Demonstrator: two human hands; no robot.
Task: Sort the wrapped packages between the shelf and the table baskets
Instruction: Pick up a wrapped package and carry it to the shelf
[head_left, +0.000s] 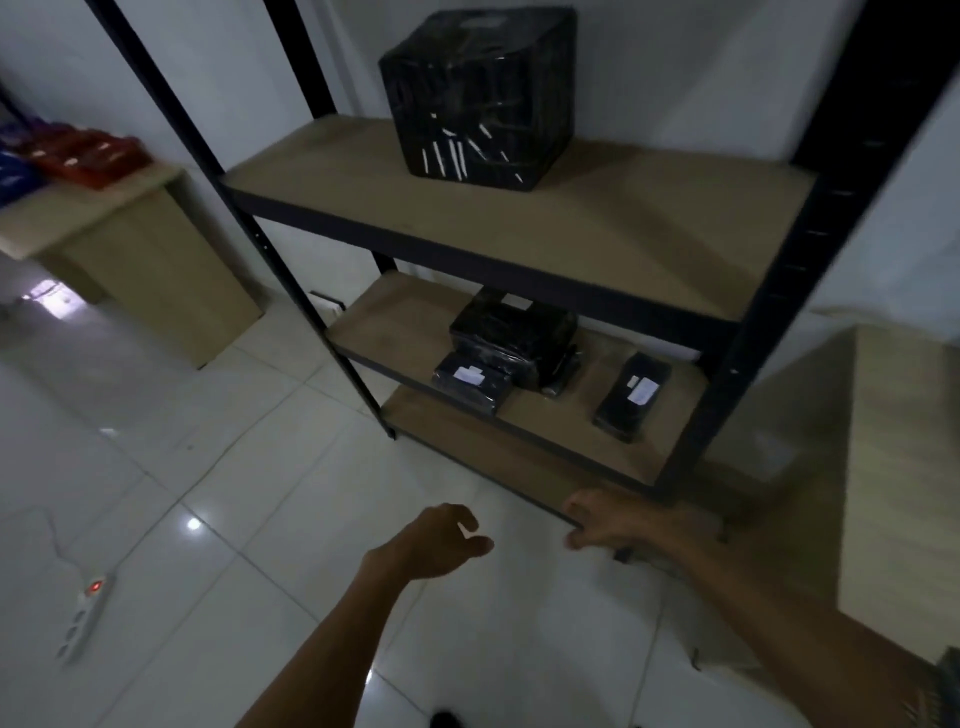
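We stand between picks with nothing in hand. Our left hand (447, 540) hangs loosely curled, and our right hand (602, 525) is half-curled by the front edge of the black metal shelf with brown board decks (649, 228). The small black-wrapped packages with white labels (514, 343) lie on its lower deck, and a large black-wrapped cube package (478, 93) stands above. Next, we judge, comes a downward reach for one, then a carry to the red plastic baskets (85, 156) on the pale wooden table (135, 249).

Black packages (632, 397), perhaps five, on shelf (649, 223)
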